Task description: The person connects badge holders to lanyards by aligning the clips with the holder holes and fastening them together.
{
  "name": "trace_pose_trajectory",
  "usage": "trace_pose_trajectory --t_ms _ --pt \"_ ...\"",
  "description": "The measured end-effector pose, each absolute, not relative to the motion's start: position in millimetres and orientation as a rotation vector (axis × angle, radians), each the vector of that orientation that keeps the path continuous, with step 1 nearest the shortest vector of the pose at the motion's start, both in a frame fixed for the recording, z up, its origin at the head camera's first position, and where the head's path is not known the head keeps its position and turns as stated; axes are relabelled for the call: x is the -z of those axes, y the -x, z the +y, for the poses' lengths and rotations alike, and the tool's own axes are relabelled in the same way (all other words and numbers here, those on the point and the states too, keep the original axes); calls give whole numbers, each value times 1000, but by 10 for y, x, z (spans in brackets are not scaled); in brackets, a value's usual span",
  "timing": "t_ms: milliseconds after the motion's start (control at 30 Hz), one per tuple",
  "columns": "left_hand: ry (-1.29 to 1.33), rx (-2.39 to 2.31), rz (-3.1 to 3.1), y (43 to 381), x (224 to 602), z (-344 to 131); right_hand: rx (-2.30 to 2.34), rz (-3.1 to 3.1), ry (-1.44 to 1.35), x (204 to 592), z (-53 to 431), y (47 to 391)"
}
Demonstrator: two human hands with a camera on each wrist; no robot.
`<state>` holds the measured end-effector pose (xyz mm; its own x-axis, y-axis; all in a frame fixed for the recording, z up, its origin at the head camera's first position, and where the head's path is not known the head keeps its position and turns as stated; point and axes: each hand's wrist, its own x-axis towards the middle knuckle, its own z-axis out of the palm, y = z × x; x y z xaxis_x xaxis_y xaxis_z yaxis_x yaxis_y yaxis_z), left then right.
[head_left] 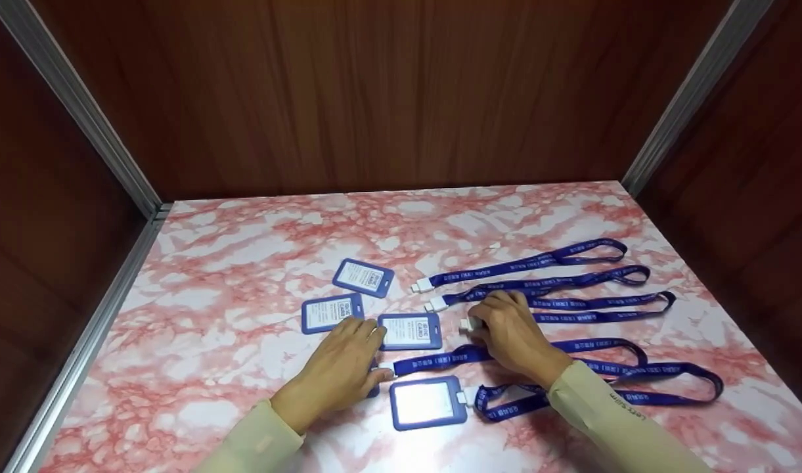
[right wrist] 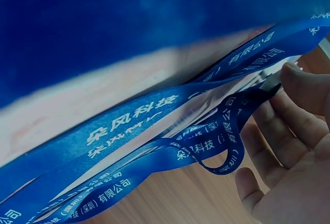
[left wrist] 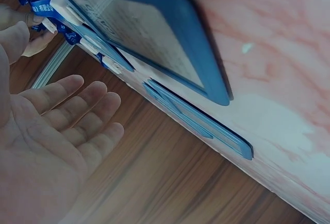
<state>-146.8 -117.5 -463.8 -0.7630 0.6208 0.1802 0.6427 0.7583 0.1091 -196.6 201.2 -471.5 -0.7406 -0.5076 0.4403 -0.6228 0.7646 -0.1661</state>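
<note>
Fingers [head_left: 353, 332] over marbled tbl [head_left: 263, 263], brn walls [head_left: 374, 98]

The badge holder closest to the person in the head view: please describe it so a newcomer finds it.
On the marbled table, look at the near side, between the left hand and right hand. A blue-framed badge holder lies there, with a white clip at its right end. Unlike the three printed cards beyond it, its face is washed out by glare.
</note>
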Motion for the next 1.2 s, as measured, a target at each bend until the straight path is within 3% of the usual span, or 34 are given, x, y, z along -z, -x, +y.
trace_pose_trajectory --t_ms 1200 --pt "894 54 -3081 1858 4630 -935 -428 -2578 -885 4735 1977 1973"
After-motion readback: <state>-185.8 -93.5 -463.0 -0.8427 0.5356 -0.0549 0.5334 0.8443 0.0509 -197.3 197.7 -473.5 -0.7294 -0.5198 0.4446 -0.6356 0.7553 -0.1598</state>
